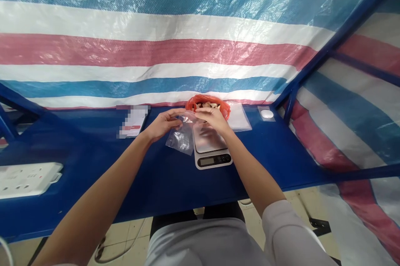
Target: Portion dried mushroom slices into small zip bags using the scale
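Note:
A clear zip bag (181,137) hangs between my hands, its mouth toward the back of the table and its lower part beside the scale. My left hand (164,124) is closed on the bag's upper left edge. With its fingertips at the bag's upper right corner, my right hand (215,119) pinches the plastic above the scale. Under that hand sits a white kitchen scale (214,164) with a metal plate; its display is too dim to read. Directly behind stands an open red plastic bag (225,110) holding pale brown, dried-looking pieces (206,105).
Flat clear bags (242,117) lie right of the red bag. Farther right is a small packet with a white round thing (266,114). A partly blurred flat item (137,120) lies left, and a white power strip (29,178) nearer. Striped sheeting (156,53) closes the back.

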`<state>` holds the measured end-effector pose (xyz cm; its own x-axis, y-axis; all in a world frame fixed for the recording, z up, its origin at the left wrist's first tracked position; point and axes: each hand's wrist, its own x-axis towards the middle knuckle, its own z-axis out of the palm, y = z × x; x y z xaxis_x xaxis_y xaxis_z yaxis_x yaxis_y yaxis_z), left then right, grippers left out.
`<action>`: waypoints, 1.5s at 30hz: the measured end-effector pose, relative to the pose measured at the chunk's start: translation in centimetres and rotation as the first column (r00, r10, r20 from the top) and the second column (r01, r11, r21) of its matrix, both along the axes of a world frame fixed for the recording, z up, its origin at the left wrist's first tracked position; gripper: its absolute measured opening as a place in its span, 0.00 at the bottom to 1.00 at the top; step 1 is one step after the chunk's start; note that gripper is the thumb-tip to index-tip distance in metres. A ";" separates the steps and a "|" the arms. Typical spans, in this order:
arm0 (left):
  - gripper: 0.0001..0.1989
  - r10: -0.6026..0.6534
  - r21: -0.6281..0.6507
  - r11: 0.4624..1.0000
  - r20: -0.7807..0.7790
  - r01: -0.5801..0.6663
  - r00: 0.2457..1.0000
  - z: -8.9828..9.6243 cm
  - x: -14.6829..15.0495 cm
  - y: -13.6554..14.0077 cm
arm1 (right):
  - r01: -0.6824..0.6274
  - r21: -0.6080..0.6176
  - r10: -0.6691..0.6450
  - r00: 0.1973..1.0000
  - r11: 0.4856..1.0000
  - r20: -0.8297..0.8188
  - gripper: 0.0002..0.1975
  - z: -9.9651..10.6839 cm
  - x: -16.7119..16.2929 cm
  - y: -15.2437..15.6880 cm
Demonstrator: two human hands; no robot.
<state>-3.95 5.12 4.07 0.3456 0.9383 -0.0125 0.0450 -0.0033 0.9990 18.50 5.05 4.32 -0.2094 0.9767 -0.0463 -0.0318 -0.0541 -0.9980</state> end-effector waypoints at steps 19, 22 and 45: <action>0.16 0.298 0.267 0.927 -0.097 -0.264 0.950 -1.3 6.6 -1.1 | 0.146 0.604 -0.394 0.868 0.783 0.301 0.07 -3.4 1.2 -0.4; 0.16 0.335 0.144 0.932 0.002 -0.332 0.942 -2.3 7.2 -0.8 | 0.064 0.696 -0.452 0.802 0.715 0.391 0.08 -3.6 1.3 -0.8; 0.14 0.339 0.176 0.928 -0.039 -0.327 0.940 -3.1 6.3 -1.4 | 0.063 0.565 -0.345 0.845 0.823 0.408 0.09 -2.7 0.8 -2.3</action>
<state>2.35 3.70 1.00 0.0166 0.9901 0.1395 0.1393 -0.1404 0.9802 19.32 2.73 1.59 -0.0911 0.8968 0.4329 0.4992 0.4173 -0.7594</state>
